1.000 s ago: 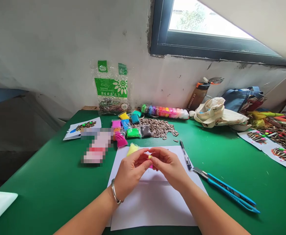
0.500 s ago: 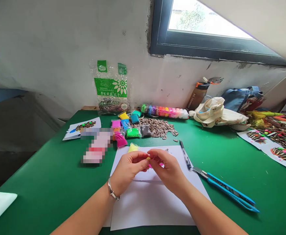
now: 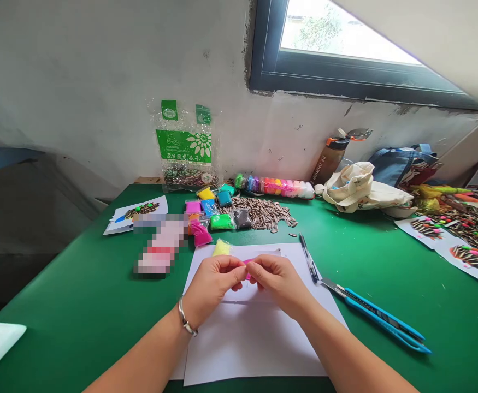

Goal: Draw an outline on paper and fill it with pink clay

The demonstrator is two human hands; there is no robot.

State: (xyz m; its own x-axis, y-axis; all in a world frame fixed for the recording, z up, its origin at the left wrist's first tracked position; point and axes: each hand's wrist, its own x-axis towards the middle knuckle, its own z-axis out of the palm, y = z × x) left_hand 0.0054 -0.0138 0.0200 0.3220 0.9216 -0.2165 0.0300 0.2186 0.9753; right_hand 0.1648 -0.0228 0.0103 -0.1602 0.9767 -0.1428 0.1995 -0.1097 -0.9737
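Note:
My left hand and my right hand meet fingertip to fingertip above white paper. Both are closed in a pinch, thumb against forefinger. The small piece of yellow clay that showed between them in the earlier frame is now hidden by the fingers. Bright pink material shows through the gap behind my fingertips, mostly covered. Just beyond my left hand lies a packet of pale yellow clay on the paper's far edge.
Colourful clay packets lie beside a heap of sunflower seeds. A pen and a blue-handled cutter are at right. A seed bag leans on the wall. Decorated cards lie far right.
My fingertips have closed together, and the yellow clay between them has gone out of sight. My right hand has turned slightly and lowered. The things on the table have stayed put.

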